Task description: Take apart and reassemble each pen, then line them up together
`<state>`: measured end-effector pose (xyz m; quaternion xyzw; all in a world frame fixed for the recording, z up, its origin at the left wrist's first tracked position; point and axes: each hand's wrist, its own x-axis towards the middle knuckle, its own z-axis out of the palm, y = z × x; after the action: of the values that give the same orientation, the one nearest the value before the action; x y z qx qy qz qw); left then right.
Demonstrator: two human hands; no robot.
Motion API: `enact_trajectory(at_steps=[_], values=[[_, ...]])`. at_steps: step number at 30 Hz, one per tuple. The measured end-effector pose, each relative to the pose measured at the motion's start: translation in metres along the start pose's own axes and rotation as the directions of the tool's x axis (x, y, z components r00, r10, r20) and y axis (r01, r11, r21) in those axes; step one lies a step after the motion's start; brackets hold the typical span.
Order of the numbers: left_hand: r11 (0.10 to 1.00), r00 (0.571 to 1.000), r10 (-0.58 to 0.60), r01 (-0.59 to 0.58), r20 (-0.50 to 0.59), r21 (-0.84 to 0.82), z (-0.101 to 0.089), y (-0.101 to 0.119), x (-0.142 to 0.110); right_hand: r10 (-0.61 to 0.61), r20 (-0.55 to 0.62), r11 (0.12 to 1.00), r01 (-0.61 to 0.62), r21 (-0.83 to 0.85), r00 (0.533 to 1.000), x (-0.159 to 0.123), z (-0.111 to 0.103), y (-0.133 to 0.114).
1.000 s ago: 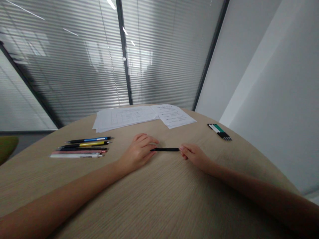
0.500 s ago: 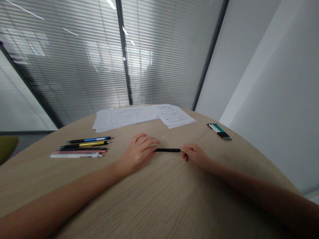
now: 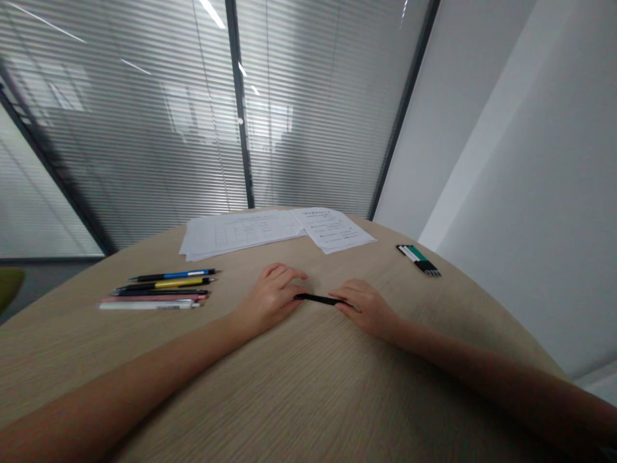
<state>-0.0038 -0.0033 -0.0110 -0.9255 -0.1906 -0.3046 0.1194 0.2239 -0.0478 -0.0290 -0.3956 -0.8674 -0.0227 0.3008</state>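
Observation:
A slim black pen (image 3: 318, 298) lies crosswise between my two hands, low over the table. My left hand (image 3: 272, 292) has its thumb side closed at the pen's left end, while its other fingers are loosely curved. At the other end, my right hand (image 3: 369, 305) pinches the pen between thumb and fingers, and a thin pale tip shows along the thumb. Off to the left lies a row of pens or mechanical pencils: a blue one (image 3: 173, 275), a yellow one (image 3: 176, 283), a black one (image 3: 149, 291), a pink one (image 3: 159, 298) and a white one (image 3: 144, 305).
White printed papers (image 3: 236, 233) spread across the far side of the round wooden table (image 3: 289, 399). A small green, white and black bundle (image 3: 418, 260) rests near the right edge. Glass panels with blinds and a white wall stand beyond.
My right hand has shifted its hold further along the pen, with its fingers now stretched over it. The pen has tilted slightly, its right end lower. My left hand stays nearly in place.

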Motion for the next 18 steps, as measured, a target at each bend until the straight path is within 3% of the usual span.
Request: enact_trajectory(at_steps=[11,18], values=[[0.998,0.998,-0.061,0.061,0.019,-0.006,0.006,-0.001,0.0,0.024,0.034,0.983,-0.018,-0.184,0.999,-0.002,0.005,-0.001],[0.996,0.996,-0.084,0.084,0.008,0.009,0.005,0.0,0.001,0.14,0.088,0.969,-0.118,-0.217,0.986,-0.003,0.002,0.009]])
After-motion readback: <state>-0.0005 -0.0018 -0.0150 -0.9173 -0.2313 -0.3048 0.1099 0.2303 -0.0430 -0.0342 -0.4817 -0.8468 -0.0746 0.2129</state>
